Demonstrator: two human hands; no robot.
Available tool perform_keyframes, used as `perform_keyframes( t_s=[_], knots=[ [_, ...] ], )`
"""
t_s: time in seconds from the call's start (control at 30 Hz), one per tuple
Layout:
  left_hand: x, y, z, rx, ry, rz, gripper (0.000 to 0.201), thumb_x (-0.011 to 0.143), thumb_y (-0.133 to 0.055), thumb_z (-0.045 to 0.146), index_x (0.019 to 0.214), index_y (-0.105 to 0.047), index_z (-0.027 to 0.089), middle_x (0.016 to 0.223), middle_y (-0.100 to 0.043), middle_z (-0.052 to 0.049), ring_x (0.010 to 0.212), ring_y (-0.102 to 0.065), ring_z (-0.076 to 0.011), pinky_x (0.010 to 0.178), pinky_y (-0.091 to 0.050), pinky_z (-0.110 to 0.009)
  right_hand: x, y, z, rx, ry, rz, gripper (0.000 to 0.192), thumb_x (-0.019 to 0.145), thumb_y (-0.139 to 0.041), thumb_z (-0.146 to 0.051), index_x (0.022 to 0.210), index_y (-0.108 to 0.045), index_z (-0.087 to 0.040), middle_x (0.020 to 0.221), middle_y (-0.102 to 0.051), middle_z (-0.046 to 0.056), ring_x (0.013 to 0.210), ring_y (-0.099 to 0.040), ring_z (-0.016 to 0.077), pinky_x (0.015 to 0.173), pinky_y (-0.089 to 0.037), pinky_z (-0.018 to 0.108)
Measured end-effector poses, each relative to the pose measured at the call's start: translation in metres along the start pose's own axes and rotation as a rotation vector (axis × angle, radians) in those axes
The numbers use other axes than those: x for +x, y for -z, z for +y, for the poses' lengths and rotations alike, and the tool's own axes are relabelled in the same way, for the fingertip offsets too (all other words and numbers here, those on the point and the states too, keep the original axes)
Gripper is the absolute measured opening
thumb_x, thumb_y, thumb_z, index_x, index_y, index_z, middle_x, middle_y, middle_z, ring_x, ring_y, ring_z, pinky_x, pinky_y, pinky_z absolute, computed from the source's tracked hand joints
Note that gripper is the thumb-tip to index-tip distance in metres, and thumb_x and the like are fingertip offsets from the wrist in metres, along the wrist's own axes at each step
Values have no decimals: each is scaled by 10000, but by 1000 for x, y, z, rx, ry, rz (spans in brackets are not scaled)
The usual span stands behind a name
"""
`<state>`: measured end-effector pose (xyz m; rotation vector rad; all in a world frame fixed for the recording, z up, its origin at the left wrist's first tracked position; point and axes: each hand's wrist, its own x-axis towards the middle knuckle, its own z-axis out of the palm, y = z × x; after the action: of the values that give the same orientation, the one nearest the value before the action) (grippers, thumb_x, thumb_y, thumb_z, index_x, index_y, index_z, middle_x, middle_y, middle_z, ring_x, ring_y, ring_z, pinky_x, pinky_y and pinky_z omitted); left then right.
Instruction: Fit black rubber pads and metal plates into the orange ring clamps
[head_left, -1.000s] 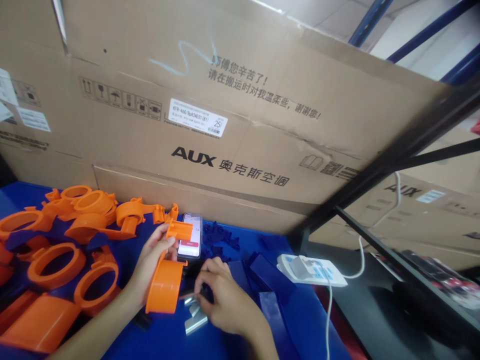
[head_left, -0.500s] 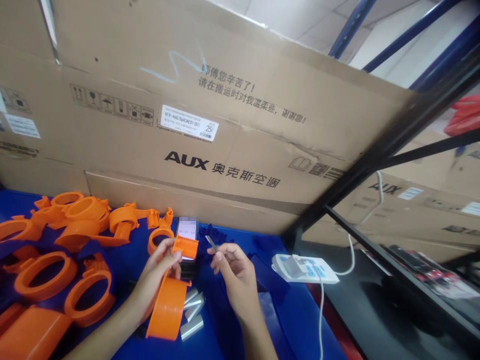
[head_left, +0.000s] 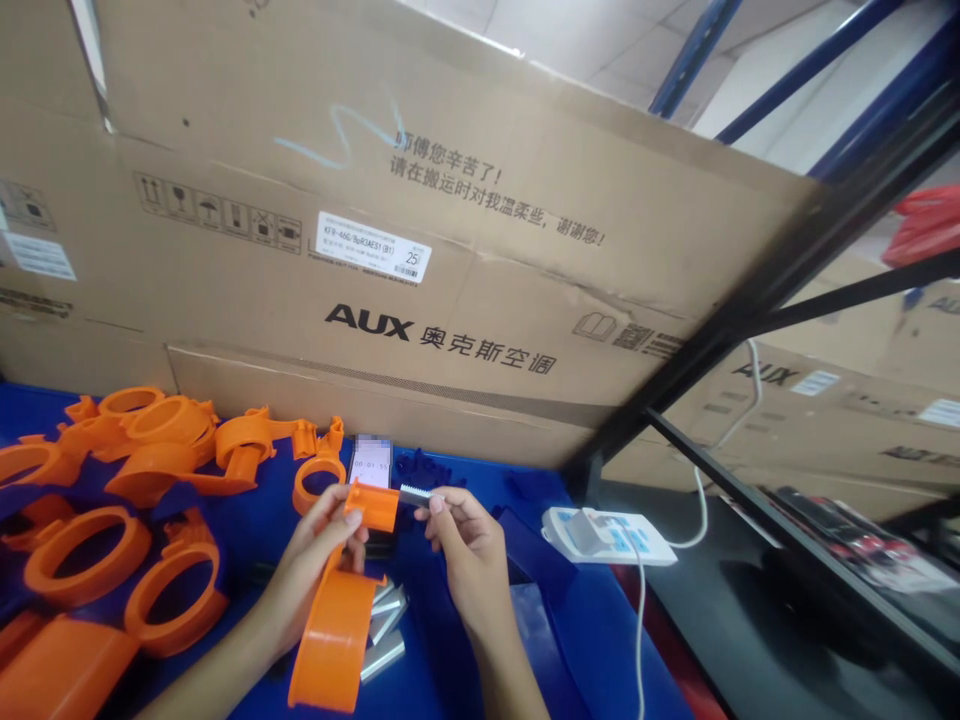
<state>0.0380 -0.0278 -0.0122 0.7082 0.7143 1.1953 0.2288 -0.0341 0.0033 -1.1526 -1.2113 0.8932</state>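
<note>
My left hand (head_left: 307, 560) grips an orange plastic part (head_left: 337, 620), a wide ring with a small box-shaped end (head_left: 373, 505) held up near my fingertips. My right hand (head_left: 463, 545) pinches a small silver metal strip (head_left: 414, 494) and holds its tip right at the open side of that box end. Several more silver strips (head_left: 384, 628) lie on the blue table (head_left: 600, 640) just below my hands. A phone (head_left: 372, 462) with a timer on its screen leans behind the orange part.
Several orange rings and clamps (head_left: 112, 500) crowd the table's left side. A large AUX cardboard box (head_left: 450, 260) walls off the back. Small dark blue parts (head_left: 427, 468) lie behind my hands. A white power strip (head_left: 607, 535) with its cable sits by a black shelf frame (head_left: 750, 300) at right.
My right hand picked a silver strip up from the pile on the table, lifted it and brought it leftward to the orange part's box end. My left hand kept holding the part.
</note>
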Motion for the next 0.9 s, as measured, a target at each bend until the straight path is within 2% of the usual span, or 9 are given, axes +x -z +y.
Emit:
perform_keyframes(
  t_s=[0.17,0.57,0.73,0.9],
  knots=[
    [1,3,-2,24,-4,-8,295,857,-779,377,1051,-614,228,743,-668,32,527,-594,-111,515,-502,-221,1,0,-1,-11,-6,-6,282,944,-697,-480,935,-717,-199,780,-734,43,669,-608,160,568,-438,247],
    [11,11,-7,38,24,21,334,825,-790,443,976,-574,238,676,-670,50,469,-594,-98,460,-446,-175,-3,0,-6,-65,2,-93,262,975,-667,-442,925,-711,-189,812,-736,45,662,-587,148,598,-445,255],
    [17,14,-8,23,58,7,350,803,-781,471,909,-529,252,609,-633,71,422,-579,-111,454,-484,-208,-4,-1,-6,-63,-20,-121,246,972,-675,-432,943,-711,-191,854,-752,51,667,-582,149,596,-442,256],
    [19,20,-11,41,63,-18,333,808,-778,449,931,-544,248,605,-640,68,433,-607,-119,448,-483,-201,-3,2,-7,-67,-36,-148,251,966,-677,-440,915,-712,-197,839,-744,41,649,-568,145,602,-442,256]
  ],
)
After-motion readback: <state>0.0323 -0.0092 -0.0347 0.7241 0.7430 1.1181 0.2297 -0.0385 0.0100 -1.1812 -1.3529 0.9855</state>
